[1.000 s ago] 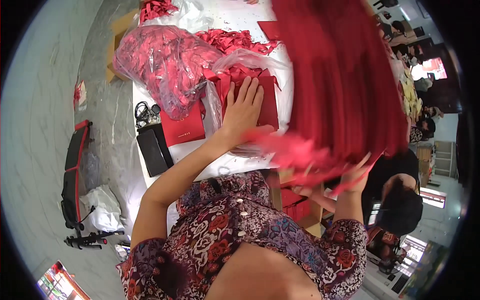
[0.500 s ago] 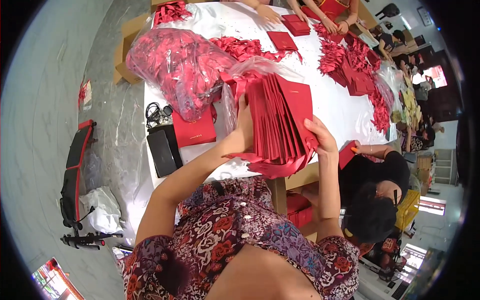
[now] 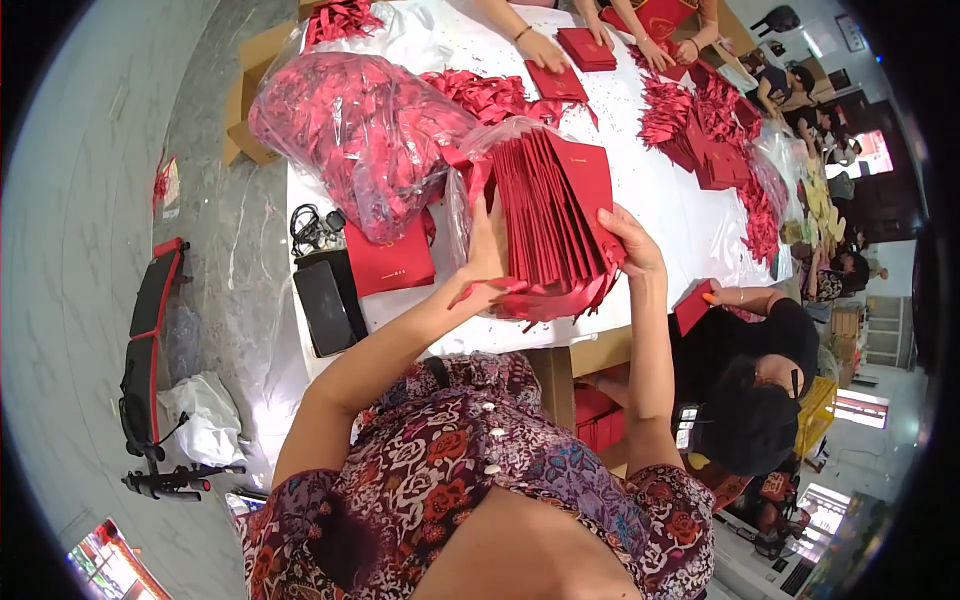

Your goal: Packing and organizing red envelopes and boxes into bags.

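Observation:
Between my two hands a thick stack of red paper gift bags (image 3: 550,205) stands on edge, fanned out a little, above the near part of the white table. My left hand (image 3: 488,240) presses on its left side, the fingers partly hidden behind the stack. On the right side my right hand (image 3: 632,240) grips the outermost bag, thumb in front. Red ribbons (image 3: 560,303) dangle from the stack's lower edge and cross my left wrist. Just behind the stack lies a clear plastic bag (image 3: 455,215). A single red bag (image 3: 392,262) rests flat to the left.
A big clear sack of red ribbons (image 3: 355,130) fills the table's left side, near a black phone (image 3: 328,308) and coiled cables (image 3: 315,228). Co-workers' hands (image 3: 543,50) handle red pieces at the far edge. Another person (image 3: 750,420) sits close on my right. Ribbon-tied bags (image 3: 715,160) pile up far right.
Both hands have shifted the stack slightly away from me and to the left. At the far edge a co-worker's hand has come down onto a red piece.

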### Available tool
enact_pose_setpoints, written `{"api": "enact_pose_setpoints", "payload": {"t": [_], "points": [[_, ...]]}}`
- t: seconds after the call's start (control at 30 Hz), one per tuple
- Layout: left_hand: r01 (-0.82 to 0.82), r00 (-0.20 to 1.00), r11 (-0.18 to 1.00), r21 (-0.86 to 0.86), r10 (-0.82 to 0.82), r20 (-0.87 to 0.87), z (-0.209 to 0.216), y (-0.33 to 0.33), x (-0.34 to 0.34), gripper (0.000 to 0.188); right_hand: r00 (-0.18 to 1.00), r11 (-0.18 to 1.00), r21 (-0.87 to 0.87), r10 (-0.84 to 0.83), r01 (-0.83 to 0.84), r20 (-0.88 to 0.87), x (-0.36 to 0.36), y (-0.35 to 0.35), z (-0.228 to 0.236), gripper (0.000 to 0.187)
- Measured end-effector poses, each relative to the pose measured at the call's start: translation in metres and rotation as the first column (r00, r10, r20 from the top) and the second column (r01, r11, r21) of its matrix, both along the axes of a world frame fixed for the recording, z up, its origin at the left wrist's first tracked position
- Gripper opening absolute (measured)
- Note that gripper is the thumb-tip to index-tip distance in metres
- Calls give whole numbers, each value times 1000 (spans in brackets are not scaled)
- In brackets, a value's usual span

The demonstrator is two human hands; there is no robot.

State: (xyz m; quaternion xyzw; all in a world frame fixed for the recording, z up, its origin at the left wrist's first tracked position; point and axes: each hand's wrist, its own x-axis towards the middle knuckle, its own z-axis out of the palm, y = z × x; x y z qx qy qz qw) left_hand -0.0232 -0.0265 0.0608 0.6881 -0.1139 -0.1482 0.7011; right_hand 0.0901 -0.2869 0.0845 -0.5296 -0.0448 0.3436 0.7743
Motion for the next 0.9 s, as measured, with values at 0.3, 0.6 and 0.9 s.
{"api": "enact_pose_setpoints", "payload": {"t": [0.3, 0.6, 0.9], "points": [[-364, 710, 639, 677, -280, 646, 6, 8, 40, 67, 1000, 990, -140, -7, 9, 10, 0, 3, 1, 61], [-334, 822, 855, 397, 58, 566, -35, 13, 38, 122, 996, 972, -232, -18, 38, 92, -8, 20, 16, 59], [-235, 850, 865, 444, -38, 525, -41, 38, 32, 141, 991, 952, -305, 52, -12, 122, -8, 26, 14, 87]]}}
